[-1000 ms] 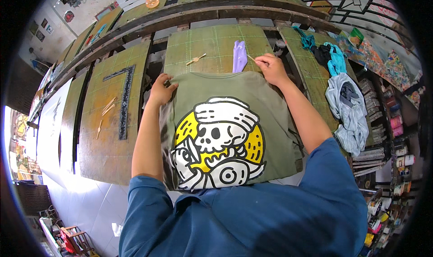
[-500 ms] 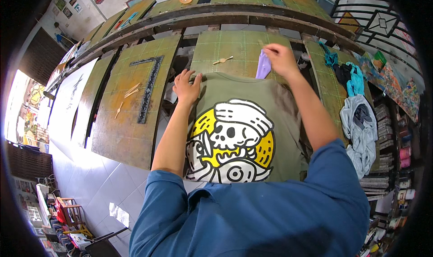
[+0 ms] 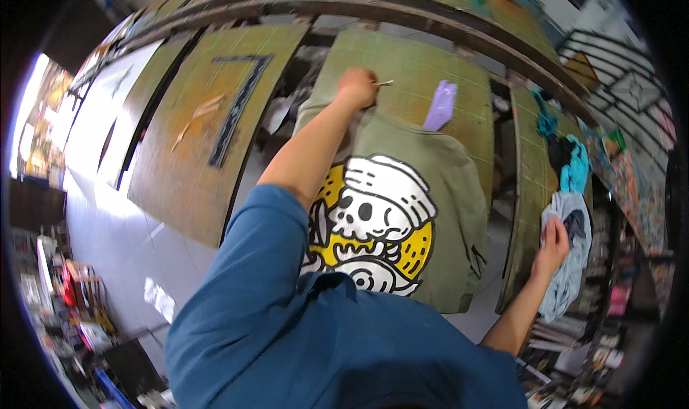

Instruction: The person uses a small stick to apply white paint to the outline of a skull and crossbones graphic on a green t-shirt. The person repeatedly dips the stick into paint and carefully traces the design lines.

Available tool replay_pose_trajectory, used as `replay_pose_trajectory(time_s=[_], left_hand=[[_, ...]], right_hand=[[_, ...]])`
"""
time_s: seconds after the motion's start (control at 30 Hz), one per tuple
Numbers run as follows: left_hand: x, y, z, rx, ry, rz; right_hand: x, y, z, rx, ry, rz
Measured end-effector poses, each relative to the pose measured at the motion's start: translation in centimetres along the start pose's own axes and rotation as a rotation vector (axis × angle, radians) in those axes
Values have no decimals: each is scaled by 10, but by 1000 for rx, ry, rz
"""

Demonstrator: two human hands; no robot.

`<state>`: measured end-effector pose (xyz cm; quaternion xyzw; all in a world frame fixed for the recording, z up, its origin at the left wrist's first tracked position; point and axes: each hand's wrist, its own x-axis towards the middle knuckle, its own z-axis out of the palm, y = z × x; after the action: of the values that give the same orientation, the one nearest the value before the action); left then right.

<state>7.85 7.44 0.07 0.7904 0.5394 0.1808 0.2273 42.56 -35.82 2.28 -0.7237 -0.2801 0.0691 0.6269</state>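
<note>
An olive-green sweatshirt with a skull print lies over the middle board, in front of my body. My left hand is at its neckline, over the far part of the board, fingers closed on a thin wooden stick whose end pokes out. A purple glove lies flat on the board just beyond the collar. My right hand is low on the right, over a grey cloth, its fingers loosely apart with nothing seen in them. Whether it touches the cloth I cannot tell.
A black carpenter's square and several wooden sticks lie on the left board. Turquoise cloth and black cloth hang together on the right board. Dark rails cross behind; gaps separate the boards.
My right hand has let go of the purple glove, which now lies on the board, and moved right and nearer to the grey cloth. My left hand has moved right, onto the wooden stick.
</note>
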Motion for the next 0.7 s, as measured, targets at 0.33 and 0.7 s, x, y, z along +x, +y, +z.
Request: replay_pose_trajectory(time_s=[0.33,0.7], left_hand=[[-59,0,-48,-617,337,-56],[-316,-160,-180,-615,737,-530]], right_hand=[[-11,-4,-4,139,-27,6],[-43,-75,160,98,-677,-107]])
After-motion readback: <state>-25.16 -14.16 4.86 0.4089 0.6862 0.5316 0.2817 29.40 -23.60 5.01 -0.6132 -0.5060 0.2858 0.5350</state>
